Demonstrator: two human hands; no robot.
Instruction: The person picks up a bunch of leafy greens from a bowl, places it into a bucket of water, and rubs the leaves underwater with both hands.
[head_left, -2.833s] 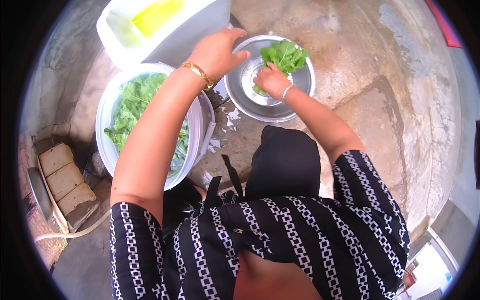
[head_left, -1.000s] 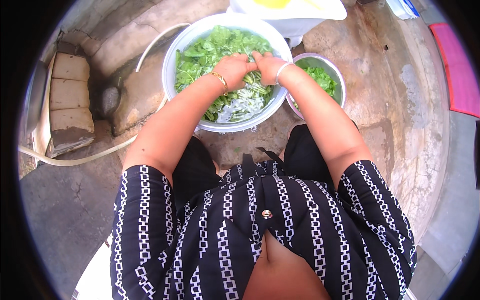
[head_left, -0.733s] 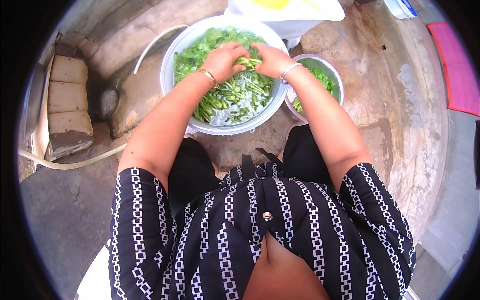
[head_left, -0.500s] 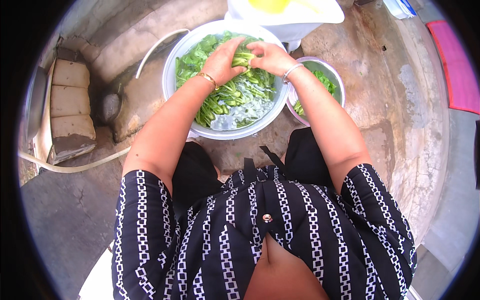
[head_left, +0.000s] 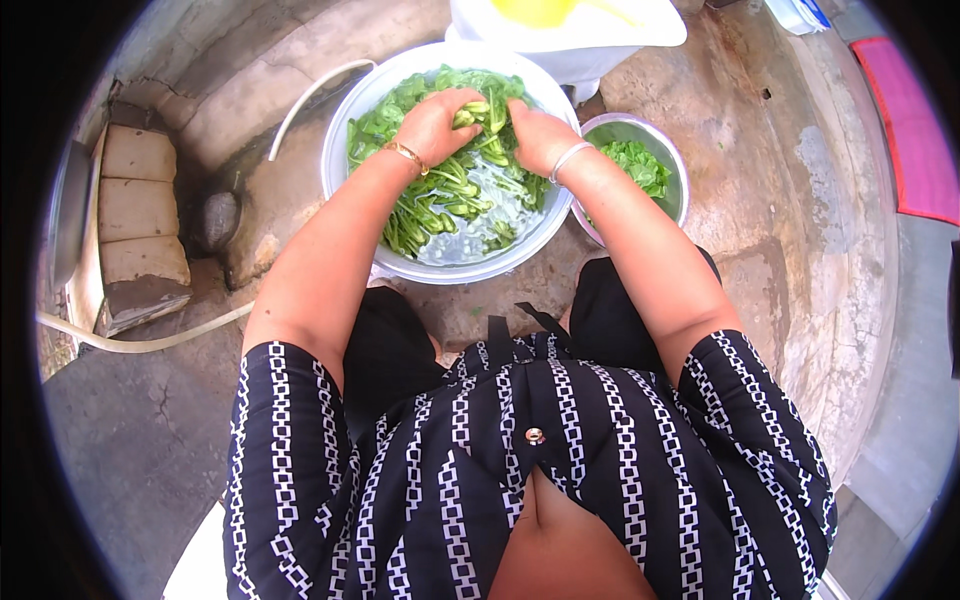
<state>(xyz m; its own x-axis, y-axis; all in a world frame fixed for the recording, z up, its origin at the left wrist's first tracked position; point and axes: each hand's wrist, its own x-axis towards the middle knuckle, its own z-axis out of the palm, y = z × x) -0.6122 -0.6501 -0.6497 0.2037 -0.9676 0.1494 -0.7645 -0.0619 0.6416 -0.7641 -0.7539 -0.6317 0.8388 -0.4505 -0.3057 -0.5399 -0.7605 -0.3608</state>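
Note:
A wide white basin (head_left: 335, 150) holds water and a mass of long-stemmed leafy greens (head_left: 420, 222). Over its far middle, my left hand (head_left: 437, 125), with a gold bracelet at the wrist, is closed round a small bunch of pale green stems. Just to the right, my right hand (head_left: 543, 138), wearing a silver bangle, is curled against stems at the basin's right side; its fingertips are partly hidden among the greens. Stems and leaves lie between the two hands. The nearer part of the basin shows water with foam or glare on it.
Against the basin's right side stands a smaller metal bowl (head_left: 682, 185) with green leaves in it. A white container (head_left: 600, 60) with something yellow is behind. At left are a pale hose (head_left: 290, 125), a brick block (head_left: 140, 210) and a dark rounded object (head_left: 219, 218). A pink mat (head_left: 905, 130) lies far right.
My right hand has come down and nearer, its fingers now lower among the greens. My left hand has shifted slightly left and curled more round the stems. More leaves show in the metal bowl.

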